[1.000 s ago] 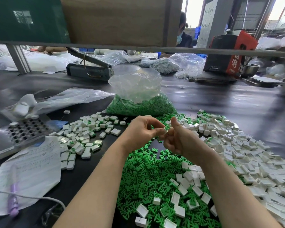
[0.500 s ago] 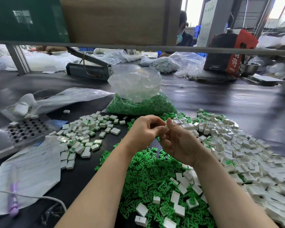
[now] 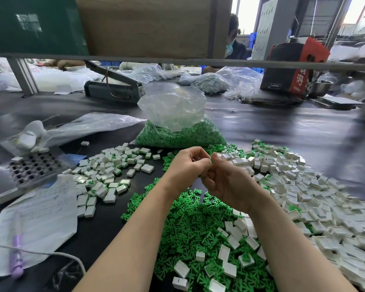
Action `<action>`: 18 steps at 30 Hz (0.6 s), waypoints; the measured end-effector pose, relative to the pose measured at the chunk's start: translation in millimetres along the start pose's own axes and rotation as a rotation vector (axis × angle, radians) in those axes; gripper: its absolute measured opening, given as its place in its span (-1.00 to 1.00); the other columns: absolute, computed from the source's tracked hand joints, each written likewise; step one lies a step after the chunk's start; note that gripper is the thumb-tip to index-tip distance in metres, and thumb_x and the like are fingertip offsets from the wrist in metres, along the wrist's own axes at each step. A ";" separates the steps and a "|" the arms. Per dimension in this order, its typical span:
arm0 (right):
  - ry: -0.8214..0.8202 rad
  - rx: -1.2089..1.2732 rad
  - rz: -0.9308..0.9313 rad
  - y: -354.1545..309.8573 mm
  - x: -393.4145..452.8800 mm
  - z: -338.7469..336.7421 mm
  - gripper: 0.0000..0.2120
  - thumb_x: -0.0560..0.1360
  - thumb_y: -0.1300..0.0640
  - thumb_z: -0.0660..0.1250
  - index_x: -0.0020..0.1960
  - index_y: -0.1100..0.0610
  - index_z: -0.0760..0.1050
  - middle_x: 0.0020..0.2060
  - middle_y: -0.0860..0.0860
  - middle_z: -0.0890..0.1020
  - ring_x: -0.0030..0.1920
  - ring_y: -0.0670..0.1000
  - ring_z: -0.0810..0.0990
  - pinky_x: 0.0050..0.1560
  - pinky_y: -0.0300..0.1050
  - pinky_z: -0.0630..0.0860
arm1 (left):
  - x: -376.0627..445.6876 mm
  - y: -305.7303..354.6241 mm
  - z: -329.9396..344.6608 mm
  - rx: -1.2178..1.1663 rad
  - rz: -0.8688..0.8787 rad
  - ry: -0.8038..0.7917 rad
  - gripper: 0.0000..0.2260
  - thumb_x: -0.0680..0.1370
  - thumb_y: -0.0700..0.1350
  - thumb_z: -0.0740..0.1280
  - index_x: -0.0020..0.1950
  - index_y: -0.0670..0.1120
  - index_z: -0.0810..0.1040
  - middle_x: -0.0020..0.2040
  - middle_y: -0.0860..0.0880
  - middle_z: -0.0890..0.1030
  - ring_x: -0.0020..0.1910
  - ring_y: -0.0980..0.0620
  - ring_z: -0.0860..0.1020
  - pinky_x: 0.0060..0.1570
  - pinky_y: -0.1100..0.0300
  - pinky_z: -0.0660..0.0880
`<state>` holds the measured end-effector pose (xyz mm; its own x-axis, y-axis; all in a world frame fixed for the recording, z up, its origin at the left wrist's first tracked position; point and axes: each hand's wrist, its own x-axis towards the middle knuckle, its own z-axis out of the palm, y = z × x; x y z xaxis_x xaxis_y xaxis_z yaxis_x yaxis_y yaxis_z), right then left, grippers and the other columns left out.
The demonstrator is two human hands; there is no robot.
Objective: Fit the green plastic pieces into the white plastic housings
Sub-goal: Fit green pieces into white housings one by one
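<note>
Green plastic pieces (image 3: 190,224) heaped on surface under wrists, within reach | white plastic housings (image 3: 303,186) piled right | left hand (image 3: 188,167), right hand (image 3: 226,182) together, fingertips pinching something small, likely seating 1 piece; item hidden | finished pile (image 3: 105,175) left

One view only, head-worn, wide-angle. It looked forward and down from the person's own height over a dark worktable (image 3: 282,131), facing the table's far edge and a shelf rail (image 3: 261,63) crossing the top. Both forearms entered from the near edge; the left hand (image 3: 185,165) and right hand (image 3: 228,182) sat near centre, close to the lens. Lines bowed toward the frame edges. A masked person (image 3: 234,41) sat beyond the far edge.
</note>
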<state>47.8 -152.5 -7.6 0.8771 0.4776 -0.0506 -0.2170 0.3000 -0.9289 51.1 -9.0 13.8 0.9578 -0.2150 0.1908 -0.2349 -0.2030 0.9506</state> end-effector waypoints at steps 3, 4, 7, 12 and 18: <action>0.003 -0.052 -0.015 1.2 -0.7 0.7 -0.62 0.51 -0.16 0.17 -0.10 0.14 0.56 -0.37 0.03 0.44 -0.38 -0.08 0.36 -0.42 -0.31 0.32 | -0.3 1.1 6.3 -0.069 -0.024 0.047 -0.94 0.33 -0.13 0.28 -0.33 -0.08 0.44 -0.42 -0.03 0.37 -0.47 0.10 0.35 -0.40 0.30 0.35; 0.007 -0.065 -0.017 1.7 -0.6 0.3 -0.62 0.50 -0.15 0.18 -0.06 0.16 0.53 -0.38 0.03 0.45 -0.39 -0.09 0.38 -0.42 -0.31 0.34 | -0.1 0.6 7.9 -0.081 -0.024 0.058 -0.94 0.31 -0.12 0.28 -0.33 -0.08 0.43 -0.43 -0.04 0.36 -0.46 0.07 0.35 -0.36 0.25 0.36; 0.027 -0.117 -0.030 3.8 0.6 -1.2 -0.69 0.57 -0.06 0.18 0.02 0.19 0.49 -0.37 0.04 0.42 -0.37 -0.08 0.37 -0.39 -0.26 0.22 | -0.4 0.1 10.2 -0.080 -0.022 0.062 -0.89 0.29 -0.08 0.30 -0.32 -0.11 0.44 -0.39 -0.15 0.41 -0.38 -0.05 0.40 -0.26 0.05 0.40; 0.023 -0.072 -0.033 6.5 1.2 0.1 -0.70 0.59 -0.07 0.16 -0.01 0.14 0.52 -0.36 0.04 0.42 -0.36 -0.09 0.39 -0.36 -0.28 0.30 | 0.1 -2.9 12.3 -0.111 -0.018 0.068 -0.89 0.36 -0.16 0.31 -0.35 -0.10 0.42 -0.48 -0.10 0.43 -0.52 -0.03 0.43 -0.42 0.21 0.43; 0.027 0.077 -0.051 6.4 2.8 1.2 -0.75 0.48 -0.01 0.26 -0.11 0.06 0.68 -0.28 0.04 0.43 -0.33 -0.11 0.42 -0.29 -0.33 0.38 | -1.3 -0.4 15.6 -0.112 0.010 0.050 -0.92 0.36 -0.15 0.28 -0.28 -0.13 0.42 -0.42 -0.16 0.49 -0.54 -0.04 0.50 -0.40 0.18 0.47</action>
<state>48.3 -148.2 -13.3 0.8989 0.4380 -0.0152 -0.2034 0.3862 -0.8997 47.4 -23.6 9.3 0.9632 -0.1681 0.2095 -0.2271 -0.0927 0.9695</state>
